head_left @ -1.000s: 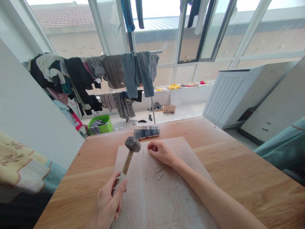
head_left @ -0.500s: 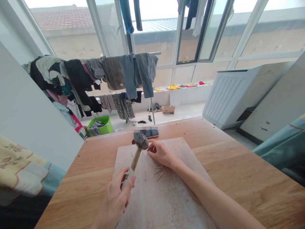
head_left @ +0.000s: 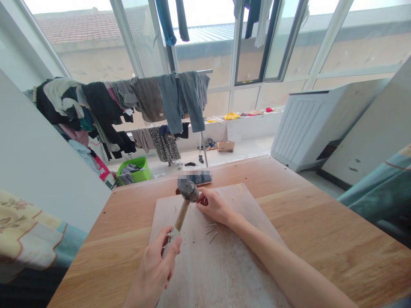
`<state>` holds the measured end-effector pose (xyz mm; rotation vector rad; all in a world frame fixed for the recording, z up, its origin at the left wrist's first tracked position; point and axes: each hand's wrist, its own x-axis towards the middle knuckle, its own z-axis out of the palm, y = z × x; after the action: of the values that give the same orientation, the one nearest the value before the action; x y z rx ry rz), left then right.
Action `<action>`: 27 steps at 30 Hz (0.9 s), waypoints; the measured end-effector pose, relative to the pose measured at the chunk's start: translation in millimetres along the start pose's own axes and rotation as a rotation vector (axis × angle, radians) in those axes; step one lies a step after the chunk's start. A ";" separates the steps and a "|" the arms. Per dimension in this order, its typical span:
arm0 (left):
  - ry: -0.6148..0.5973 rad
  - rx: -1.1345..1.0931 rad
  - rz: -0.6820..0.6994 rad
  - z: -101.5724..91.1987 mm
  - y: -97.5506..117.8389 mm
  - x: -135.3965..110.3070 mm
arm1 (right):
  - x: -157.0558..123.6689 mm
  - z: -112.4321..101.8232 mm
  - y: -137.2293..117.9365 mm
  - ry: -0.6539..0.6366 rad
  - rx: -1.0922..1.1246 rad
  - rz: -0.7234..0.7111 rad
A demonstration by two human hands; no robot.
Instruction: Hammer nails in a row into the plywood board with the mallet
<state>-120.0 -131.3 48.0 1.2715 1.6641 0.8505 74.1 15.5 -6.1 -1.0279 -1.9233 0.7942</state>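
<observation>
My left hand (head_left: 157,263) is closed around the handle of a hammer (head_left: 182,216), whose metal head is raised over the far part of a pale wooden board (head_left: 221,265). Just right of the hammer head, my right hand (head_left: 214,206) is pinched close to the board's surface. What its fingertips hold is too small and partly hidden to make out. Several loose nails (head_left: 210,231) lie on the board below my right wrist. One more nail (head_left: 193,235) is apart from them, to their left. Thin nails (head_left: 175,208) stand up from the board left of the hammer head.
The board lies on a wooden table (head_left: 109,248). A dark phone-like object (head_left: 204,177) lies behind the board. Beyond the table are a drying rack with clothes (head_left: 149,100), a green basket (head_left: 141,170), a cardboard box (head_left: 225,146) and a white appliance (head_left: 298,128).
The whole view has shifted slightly. Both hands keep almost the same places over the board, with the hammer head still held up beside my right fingers.
</observation>
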 end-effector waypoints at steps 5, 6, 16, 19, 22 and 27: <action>-0.021 0.013 0.026 -0.2 -0.6 0.5 | -0.2 -0.3 -2.6 0.004 -0.012 0.006; -0.026 0.020 0.031 0.2 -0.5 0.8 | -0.2 -0.5 -3.2 0.002 -0.014 0.008; 0.016 0.083 -0.011 2.8 -2.1 0.4 | 0.3 -1.5 -3.5 -0.013 -0.046 0.023; 0.027 0.060 0.016 1.4 -4.5 1.4 | 0.2 -1.0 -5.6 -0.013 -0.071 0.026; 0.022 0.063 0.044 1.1 -7.8 2.0 | 0.9 -2.3 -7.2 -0.025 -0.093 0.015; 0.013 0.040 0.012 -2.8 -10.5 -0.3 | -2.4 -26.3 -10.5 -0.116 -0.146 -0.015</action>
<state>-126.6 -134.3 39.9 1.3071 1.6931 0.8382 93.7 12.5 14.2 -1.0734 -2.1115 0.7277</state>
